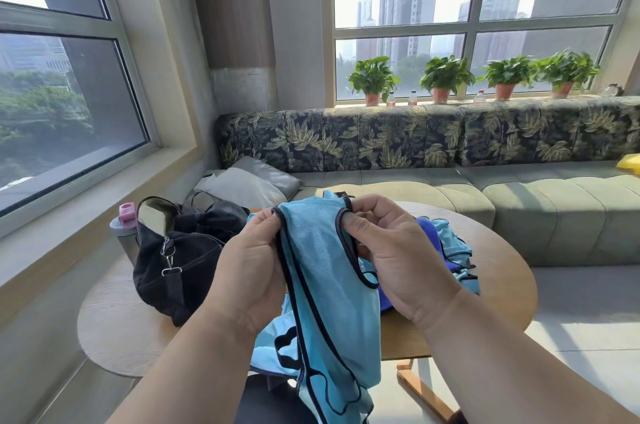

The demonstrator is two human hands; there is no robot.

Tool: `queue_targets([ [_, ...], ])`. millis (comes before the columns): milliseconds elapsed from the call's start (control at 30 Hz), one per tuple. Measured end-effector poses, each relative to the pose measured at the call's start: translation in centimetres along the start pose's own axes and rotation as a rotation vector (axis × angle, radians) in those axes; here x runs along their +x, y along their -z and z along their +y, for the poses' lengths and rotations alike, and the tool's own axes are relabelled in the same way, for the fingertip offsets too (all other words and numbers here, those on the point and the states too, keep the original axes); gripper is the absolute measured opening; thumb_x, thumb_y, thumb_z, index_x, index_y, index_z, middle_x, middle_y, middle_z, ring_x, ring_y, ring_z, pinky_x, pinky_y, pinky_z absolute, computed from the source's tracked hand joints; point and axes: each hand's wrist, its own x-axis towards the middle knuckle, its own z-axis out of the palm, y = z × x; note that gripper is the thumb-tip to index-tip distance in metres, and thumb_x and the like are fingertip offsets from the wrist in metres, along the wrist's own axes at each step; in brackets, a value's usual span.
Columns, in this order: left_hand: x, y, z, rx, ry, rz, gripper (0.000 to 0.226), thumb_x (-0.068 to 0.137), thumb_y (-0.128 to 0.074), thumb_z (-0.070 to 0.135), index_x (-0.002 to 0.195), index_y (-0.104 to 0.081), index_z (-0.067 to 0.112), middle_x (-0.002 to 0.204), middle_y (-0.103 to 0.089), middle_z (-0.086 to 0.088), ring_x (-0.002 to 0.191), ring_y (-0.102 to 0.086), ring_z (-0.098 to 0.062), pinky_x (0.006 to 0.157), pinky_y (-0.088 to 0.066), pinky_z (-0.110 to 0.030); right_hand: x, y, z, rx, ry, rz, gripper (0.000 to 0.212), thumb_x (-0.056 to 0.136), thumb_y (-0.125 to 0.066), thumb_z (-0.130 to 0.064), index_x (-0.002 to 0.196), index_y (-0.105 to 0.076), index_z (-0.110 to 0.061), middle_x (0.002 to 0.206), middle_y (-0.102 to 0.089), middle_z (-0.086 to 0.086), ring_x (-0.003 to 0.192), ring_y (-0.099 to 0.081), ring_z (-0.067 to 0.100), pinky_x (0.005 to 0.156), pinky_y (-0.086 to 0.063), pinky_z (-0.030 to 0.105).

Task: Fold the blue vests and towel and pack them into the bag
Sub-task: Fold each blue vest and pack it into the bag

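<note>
A light blue mesh vest (322, 285) with dark trim hangs in front of me over the table's near edge. My left hand (249, 271) pinches its left shoulder strap and my right hand (391, 257) pinches the right strap, both held up at chest height. Behind my right hand lie a dark blue towel (429, 233) and another light blue vest (453, 243) in a loose heap on the table. The black duffel bag (176, 257) sits open on the table's left side.
The wooden oval table (498, 271) stands before a grey sofa (519, 202) with a leaf-patterned backrest. A grey bottle with a pink cap (123, 226) stands left of the bag. Grey cushions (249, 181) lie on the sofa's corner. Potted plants (443, 80) line the windowsill.
</note>
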Motion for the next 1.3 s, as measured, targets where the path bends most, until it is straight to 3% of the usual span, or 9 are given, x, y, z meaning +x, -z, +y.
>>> queue_targets([
  [233, 0.1, 0.4, -0.2, 0.083, 0.006, 0.056, 0.037, 0.095, -0.055, 0.013, 0.118, -0.061, -0.015, 0.123, -0.067, -0.035, 0.114, -0.069, -0.046, 0.103, -0.055, -0.053, 0.2, -0.2, 0.7, 0.025, -0.046, 0.060, 0.006, 0.096, -0.071, -0.013, 0.102, -0.071, -0.011, 0.094, -0.063, 0.021, 0.088, -0.053, 0.032, 0.072, -0.046, 0.035],
  [300, 0.1, 0.6, -0.3, 0.111, -0.014, 0.063, 0.018, 0.098, -0.051, 0.011, 0.102, -0.064, -0.002, 0.100, -0.072, -0.021, 0.089, -0.074, -0.031, 0.080, -0.064, -0.034, 0.2, -0.3, 0.7, 0.034, -0.060, 0.078, 0.003, 0.098, -0.069, -0.012, 0.101, -0.070, -0.011, 0.092, -0.065, 0.021, 0.086, -0.056, 0.030, 0.069, -0.048, 0.034],
  [367, 0.1, 0.8, -0.5, 0.134, -0.044, 0.068, 0.024, 0.103, -0.043, 0.004, 0.088, -0.056, 0.017, 0.075, -0.060, -0.002, 0.060, -0.061, -0.012, 0.051, -0.051, -0.020, 0.3, -0.2, 0.7, 0.036, -0.068, 0.096, 0.004, 0.099, -0.068, -0.012, 0.101, -0.070, -0.010, 0.090, -0.066, 0.020, 0.084, -0.057, 0.029, 0.067, -0.049, 0.032],
  [467, -0.4, 0.4, -0.5, 0.184, -0.086, 0.059, 0.032, 0.105, -0.041, 0.003, 0.084, -0.055, 0.023, 0.069, -0.058, 0.004, 0.053, -0.054, -0.008, 0.041, -0.040, -0.019, 0.2, -0.3, 0.8, 0.046, -0.080, 0.109, 0.003, 0.099, -0.068, -0.013, 0.100, -0.069, -0.011, 0.092, -0.065, 0.022, 0.083, -0.056, 0.029, 0.066, -0.048, 0.033],
  [633, -0.5, 0.6, -0.7, 0.279, -0.138, 0.111, 0.031, 0.104, -0.045, 0.004, 0.087, -0.049, 0.029, 0.068, -0.052, 0.004, 0.054, -0.042, -0.011, 0.043, -0.027, -0.025, 0.3, -0.2, 1.0, 0.056, -0.077, 0.130, 0.003, 0.099, -0.069, -0.013, 0.100, -0.070, -0.011, 0.092, -0.066, 0.021, 0.081, -0.058, 0.028, 0.069, -0.050, 0.033],
  [967, -1.0, -0.4, 0.0, 0.296, -0.186, 0.041, 0.038, 0.102, -0.045, 0.011, 0.092, -0.081, 0.019, 0.096, -0.072, -0.008, 0.079, -0.065, -0.016, 0.056, -0.056, -0.024, 0.6, -0.1, 0.1, 0.013, 0.023, 0.112, 0.018, 0.098, -0.070, -0.013, 0.109, -0.069, 0.000, 0.094, -0.067, 0.022, 0.088, -0.061, 0.032, 0.086, -0.051, 0.045],
  [1067, -1.1, -0.3, -0.4, 0.363, -0.225, 0.013, 0.022, 0.082, -0.068, 0.033, 0.101, -0.077, 0.028, 0.103, -0.073, -0.007, 0.091, -0.067, -0.020, 0.077, -0.060, -0.034, 0.3, -0.6, 0.2, 0.025, 0.012, 0.104, 0.014, 0.097, -0.071, -0.014, 0.105, -0.071, -0.003, 0.090, -0.068, 0.019, 0.085, -0.062, 0.031, 0.081, -0.053, 0.042],
  [1133, -1.3, -0.2, -0.9, 0.468, -0.270, 0.030, 0.036, 0.072, -0.087, 0.037, 0.104, -0.071, 0.032, 0.111, -0.075, -0.008, 0.098, -0.072, -0.026, 0.089, -0.059, -0.045, 0.0, -0.9, 0.3, 0.033, 0.013, 0.081, 0.011, 0.096, -0.072, -0.014, 0.105, -0.070, -0.007, 0.090, -0.068, 0.019, 0.085, -0.063, 0.032, 0.081, -0.054, 0.043],
  [1300, -1.1, -0.4, -0.5, 0.361, -0.324, 0.002, 0.028, 0.093, -0.071, -0.005, 0.100, -0.056, 0.018, 0.087, -0.072, 0.000, 0.080, -0.069, -0.018, 0.070, -0.059, -0.032, -0.4, -0.1, 1.2, -0.065, 0.005, 0.033, 0.020, 0.097, -0.072, -0.015, 0.110, -0.057, -0.016, 0.087, -0.068, 0.008, 0.078, -0.059, 0.022, 0.068, -0.050, 0.030],
])
